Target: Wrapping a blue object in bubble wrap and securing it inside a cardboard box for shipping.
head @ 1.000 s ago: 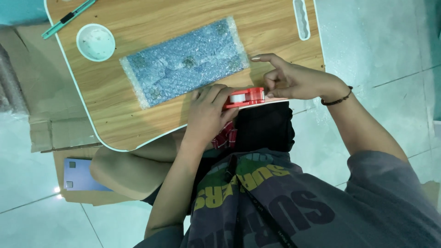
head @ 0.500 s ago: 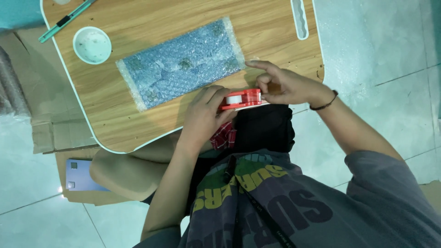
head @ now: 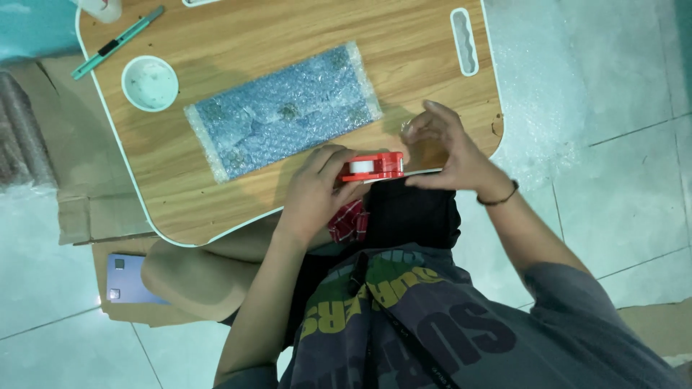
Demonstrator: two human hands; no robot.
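A low wooden table [head: 303,29] stands over a pale tiled floor. At its near edge the left hand [head: 317,189] has its grip closed round a red tape dispenser [head: 373,166]; the right hand [head: 450,153] pinches the drawn-out tape. Beyond lies a bubble-wrapped packet [head: 282,112], farther a white bowl [head: 150,83] and a utility knife [head: 117,42].

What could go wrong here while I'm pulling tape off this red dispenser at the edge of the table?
The pulled tape strip looks stretched between the red tape dispenser in the left hand and the right hand; it could fold and stick to itself. Both hands work at the table edge, so the dispenser could slip into the lap. The bubble-wrapped bundle lies loose, so it may shift when tape is pressed on.
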